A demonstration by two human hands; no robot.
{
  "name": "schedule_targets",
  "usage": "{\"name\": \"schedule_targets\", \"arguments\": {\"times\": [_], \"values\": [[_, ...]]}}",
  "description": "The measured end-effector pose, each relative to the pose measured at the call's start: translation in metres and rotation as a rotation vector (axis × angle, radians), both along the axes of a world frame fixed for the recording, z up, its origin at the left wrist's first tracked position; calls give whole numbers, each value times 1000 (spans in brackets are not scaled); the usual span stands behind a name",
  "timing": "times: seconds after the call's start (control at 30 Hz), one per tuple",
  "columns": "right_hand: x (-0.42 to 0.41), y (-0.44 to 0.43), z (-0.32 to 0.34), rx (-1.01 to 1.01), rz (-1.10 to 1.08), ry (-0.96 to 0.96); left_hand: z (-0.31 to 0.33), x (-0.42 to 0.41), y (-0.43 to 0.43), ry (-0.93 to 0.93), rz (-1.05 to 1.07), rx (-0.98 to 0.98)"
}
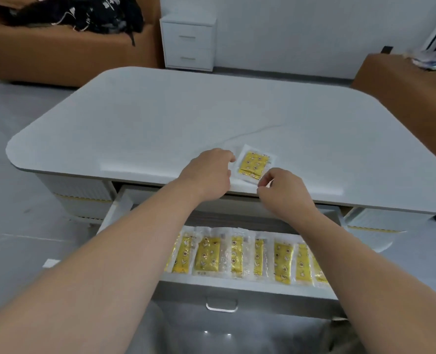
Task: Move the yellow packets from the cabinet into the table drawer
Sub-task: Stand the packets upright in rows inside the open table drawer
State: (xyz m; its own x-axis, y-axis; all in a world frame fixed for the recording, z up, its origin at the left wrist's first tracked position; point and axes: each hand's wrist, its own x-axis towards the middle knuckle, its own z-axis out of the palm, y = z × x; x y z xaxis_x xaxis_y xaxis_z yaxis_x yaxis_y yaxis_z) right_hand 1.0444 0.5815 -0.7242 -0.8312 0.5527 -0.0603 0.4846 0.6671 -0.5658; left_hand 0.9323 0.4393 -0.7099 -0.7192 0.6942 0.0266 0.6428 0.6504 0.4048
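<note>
A yellow packet in clear wrap lies on the white table near its front edge. My left hand rests at the packet's left edge, fingers curled down, touching the wrap. Just below the packet's lower right corner my right hand has its fingers curled, thumb and forefinger close at the wrap's edge; whether they pinch it is unclear. Below the tabletop the drawer stands pulled out, and several yellow packets stand in a row along its front.
A white two-drawer cabinet stands against the far wall. A brown sofa with dark clothes is at the back left, and brown furniture at the right. The floor around is grey.
</note>
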Motion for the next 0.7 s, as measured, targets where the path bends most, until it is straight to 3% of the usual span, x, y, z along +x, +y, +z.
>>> {"name": "schedule_targets", "arguments": {"times": [0.2,0.4,0.57,0.7], "values": [[8,26,-5,-61,-86,-9,-34,2,35,191,-164,-244],[9,30,-6,-143,-104,35,-31,3,38,417,-97,-181],[5,22,-8,-259,-159,75,-30,8,26,240,-160,-149],[4,11,-4,-325,-202,-2,-30,10,19,236,-174,-72]]}}
